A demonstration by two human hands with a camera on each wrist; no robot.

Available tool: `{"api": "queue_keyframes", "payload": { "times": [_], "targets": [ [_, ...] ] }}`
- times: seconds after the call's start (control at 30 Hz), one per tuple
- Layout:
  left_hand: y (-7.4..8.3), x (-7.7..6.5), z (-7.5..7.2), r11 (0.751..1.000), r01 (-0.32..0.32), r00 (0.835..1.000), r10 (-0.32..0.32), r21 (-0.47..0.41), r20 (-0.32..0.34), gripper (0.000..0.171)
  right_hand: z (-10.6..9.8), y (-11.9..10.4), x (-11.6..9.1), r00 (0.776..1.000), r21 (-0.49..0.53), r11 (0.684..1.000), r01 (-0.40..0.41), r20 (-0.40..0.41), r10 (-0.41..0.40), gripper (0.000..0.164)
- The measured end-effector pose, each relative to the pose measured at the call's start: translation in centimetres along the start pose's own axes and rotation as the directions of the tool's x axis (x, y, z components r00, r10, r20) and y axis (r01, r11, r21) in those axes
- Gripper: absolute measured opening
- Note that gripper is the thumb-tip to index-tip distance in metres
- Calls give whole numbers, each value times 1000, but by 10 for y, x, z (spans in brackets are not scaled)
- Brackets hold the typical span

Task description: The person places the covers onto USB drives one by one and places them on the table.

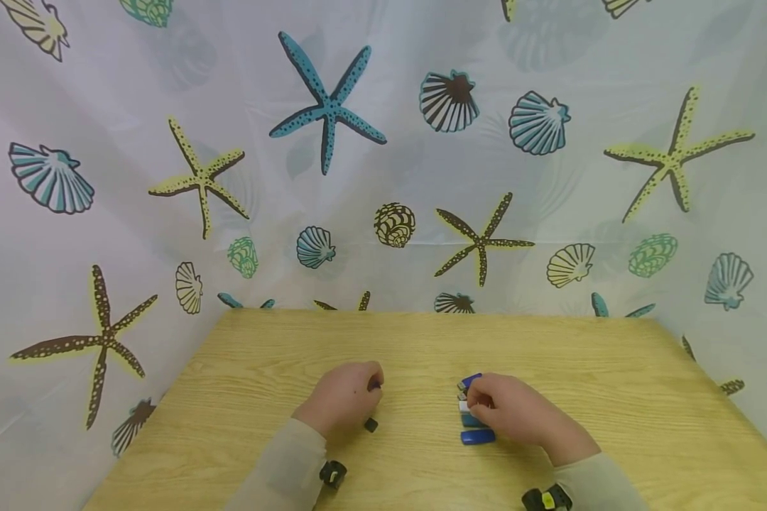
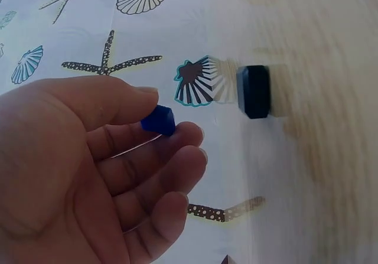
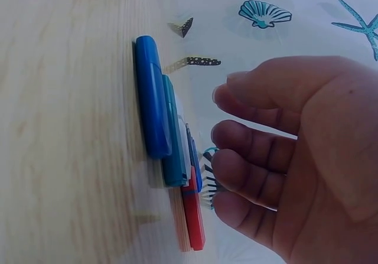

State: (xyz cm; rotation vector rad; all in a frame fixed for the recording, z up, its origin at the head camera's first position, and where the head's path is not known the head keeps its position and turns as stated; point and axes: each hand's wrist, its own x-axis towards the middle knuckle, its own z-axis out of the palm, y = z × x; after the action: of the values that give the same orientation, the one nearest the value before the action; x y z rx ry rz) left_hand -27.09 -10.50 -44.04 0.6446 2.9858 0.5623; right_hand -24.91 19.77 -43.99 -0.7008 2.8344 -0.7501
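My left hand pinches a small blue cap between thumb and forefinger, above the table. A dark cap lies on the wood just below that hand; it shows larger in the left wrist view. Over a row of USB sticks hovers my right hand, its fingers loosely bent and nothing visible in them. The row has a blue stick nearest me, then a teal stick, a white one and another blue stick with a metal plug. A red stick shows in the right wrist view.
The wooden table spreads under both hands. A white curtain printed with starfish and shells hangs around its back and sides. Dark straps with small devices circle both wrists over light sleeves.
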Motion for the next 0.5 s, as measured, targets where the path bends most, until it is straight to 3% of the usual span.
{"api": "queue_keyframes", "payload": {
  "times": [0.3,0.5],
  "targets": [
    [6,2,-2,1000,-2,1000,2,-9,-7,20,4,4,2,1000,-28,999,-19,-22,19,7],
    [9,3,-3,1000,-23,1000,23,-17,-5,21,7,6,5,996,-54,998,-37,-81,33,7]
  ]
}}
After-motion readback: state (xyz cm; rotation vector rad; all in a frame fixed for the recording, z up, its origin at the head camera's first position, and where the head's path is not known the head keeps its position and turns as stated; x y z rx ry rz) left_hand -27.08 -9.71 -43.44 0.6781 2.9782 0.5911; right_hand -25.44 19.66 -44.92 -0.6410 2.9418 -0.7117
